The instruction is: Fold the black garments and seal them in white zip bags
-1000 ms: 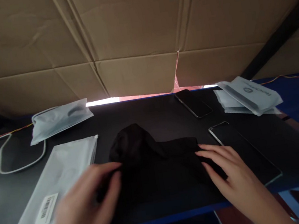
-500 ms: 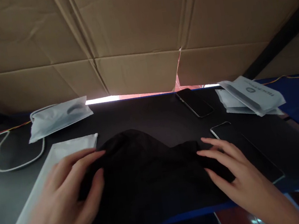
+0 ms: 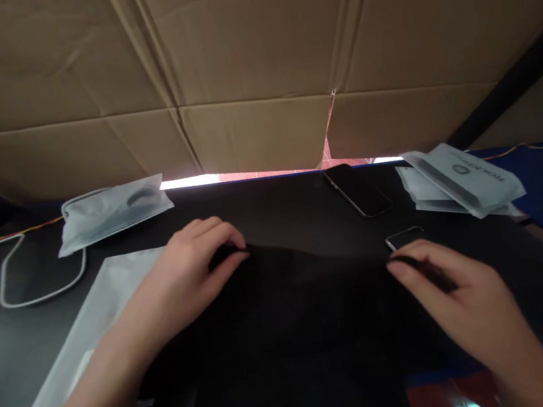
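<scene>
A black cloth (image 3: pixel 298 321) stretches between my hands and hangs over the front edge of the dark table. My left hand (image 3: pixel 199 261) pinches its upper left corner, with the forearm crossing a flat frosted bag (image 3: pixel 90 316). On the right, my right hand (image 3: pixel 450 293) grips the cloth's other upper corner between thumb and fingers. Just behind that hand a phone-like object with a light rim (image 3: pixel 405 237) shows only its far end; the hand hides the rest.
A dark phone (image 3: pixel 359 191) lies near the back edge. Printed frosted bags (image 3: pixel 475 178) are at the back right, a filled frosted bag (image 3: pixel 116 214) and white cable (image 3: pixel 45 300) at the back left. Cardboard (image 3: pixel 248 38) stands behind the table (image 3: pixel 261 201).
Both hands have closed on the cloth's upper corners. My left hand moved right and away from me, my right hand slightly right. The cloth's bunched top edge is now pulled nearly straight.
</scene>
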`<state>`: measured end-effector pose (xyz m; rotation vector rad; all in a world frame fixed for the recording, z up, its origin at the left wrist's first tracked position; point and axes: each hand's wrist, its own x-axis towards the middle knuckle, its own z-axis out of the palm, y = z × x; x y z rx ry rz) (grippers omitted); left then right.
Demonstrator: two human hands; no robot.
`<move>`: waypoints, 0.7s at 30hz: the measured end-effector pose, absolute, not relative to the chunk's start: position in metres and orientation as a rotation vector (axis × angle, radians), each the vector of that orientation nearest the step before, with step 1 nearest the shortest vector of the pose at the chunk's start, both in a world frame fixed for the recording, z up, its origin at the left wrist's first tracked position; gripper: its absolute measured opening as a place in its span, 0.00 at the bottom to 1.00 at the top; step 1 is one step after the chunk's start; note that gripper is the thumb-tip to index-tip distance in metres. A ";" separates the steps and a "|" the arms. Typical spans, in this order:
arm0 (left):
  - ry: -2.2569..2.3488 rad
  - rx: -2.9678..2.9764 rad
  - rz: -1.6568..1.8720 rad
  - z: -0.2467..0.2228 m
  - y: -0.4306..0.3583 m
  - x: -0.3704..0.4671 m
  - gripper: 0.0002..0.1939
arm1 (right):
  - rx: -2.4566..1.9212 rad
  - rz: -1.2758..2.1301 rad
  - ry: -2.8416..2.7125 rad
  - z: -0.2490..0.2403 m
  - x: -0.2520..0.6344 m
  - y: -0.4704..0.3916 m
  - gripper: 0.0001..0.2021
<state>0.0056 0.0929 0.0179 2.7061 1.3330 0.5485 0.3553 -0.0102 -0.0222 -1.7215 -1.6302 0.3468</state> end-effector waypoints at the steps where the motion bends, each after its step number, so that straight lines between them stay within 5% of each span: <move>1: 1.417 2.703 0.601 0.019 0.094 0.008 0.10 | -1.783 0.329 -1.527 -0.021 0.352 -0.002 0.15; 6: 1.555 2.702 0.718 0.020 0.068 0.019 0.15 | -1.737 0.220 -1.530 -0.020 0.331 0.010 0.24; 12: 1.343 2.653 0.586 -0.011 0.009 0.003 0.17 | -1.688 0.362 -1.978 -0.038 0.321 -0.024 0.19; 15: 1.310 2.684 0.582 -0.021 0.000 -0.008 0.06 | -1.691 0.356 -1.943 -0.043 0.321 -0.028 0.17; 21: 0.915 2.714 0.494 -0.003 -0.003 -0.026 0.05 | -1.484 0.652 -2.179 -0.013 0.354 -0.053 0.05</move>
